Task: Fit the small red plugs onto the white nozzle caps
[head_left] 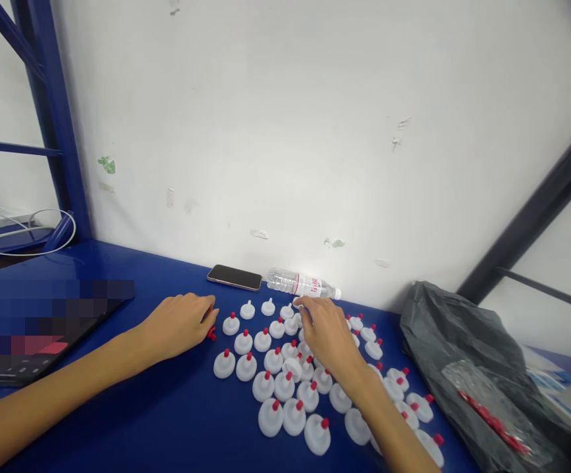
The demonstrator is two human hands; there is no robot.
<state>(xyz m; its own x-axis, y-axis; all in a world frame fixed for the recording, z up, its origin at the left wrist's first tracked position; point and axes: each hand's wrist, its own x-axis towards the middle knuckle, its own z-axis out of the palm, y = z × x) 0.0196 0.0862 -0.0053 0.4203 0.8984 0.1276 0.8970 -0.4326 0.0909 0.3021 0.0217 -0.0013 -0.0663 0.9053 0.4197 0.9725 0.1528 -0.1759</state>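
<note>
Many white domed plastic nozzle lids (294, 416) stand on the blue tabletop, most with a small red cap on the spout. In the far row, some have bare white spouts, such as one lid (268, 307). My left hand (184, 322) rests low at the left edge of the group, fingers curled down beside a few loose red caps (211, 334); its grip is partly hidden. Over the far lids reaches my right hand (327, 332), thumb and forefinger apart, fingertips at a white lid (296, 302) partly covered by them. Its forearm hides lids beneath.
A phone (234, 277) and a clear water bottle (302, 284) lie along the wall. At right is a dark plastic bag (455, 328) with a clear packet of red caps (495, 417) on it. A black device (43, 355), partly blurred, lies left.
</note>
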